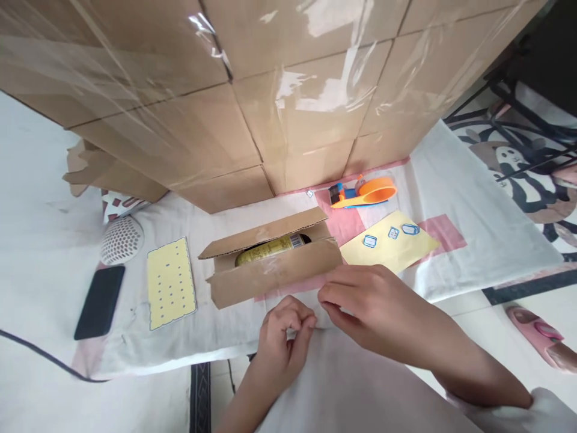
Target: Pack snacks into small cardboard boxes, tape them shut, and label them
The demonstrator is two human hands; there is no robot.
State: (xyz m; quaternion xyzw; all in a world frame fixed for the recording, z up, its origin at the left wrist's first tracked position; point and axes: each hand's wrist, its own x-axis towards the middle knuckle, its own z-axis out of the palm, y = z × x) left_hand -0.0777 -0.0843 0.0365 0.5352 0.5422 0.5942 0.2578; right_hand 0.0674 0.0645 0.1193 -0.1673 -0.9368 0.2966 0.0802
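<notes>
My left hand is at the table's front edge, its thumb and fingers pinched together. Close to its right, my right hand has its fingers pressed together, pointing toward the left hand. Whatever lies between the fingertips is too small to make out. Just beyond both hands, a narrow cardboard box lies with its long flaps raised. Inside it rests a container with a yellow-gold label and a barcode, partly hidden by the flaps. Right of the box is a yellow sheet bearing several small blue-edged stickers.
Taped cardboard boxes form a tall wall behind. An orange and blue tape dispenser sits before it. At left are a yellow dotted card, a black phone and a white perforated dome. A person's pink slipper shows at right.
</notes>
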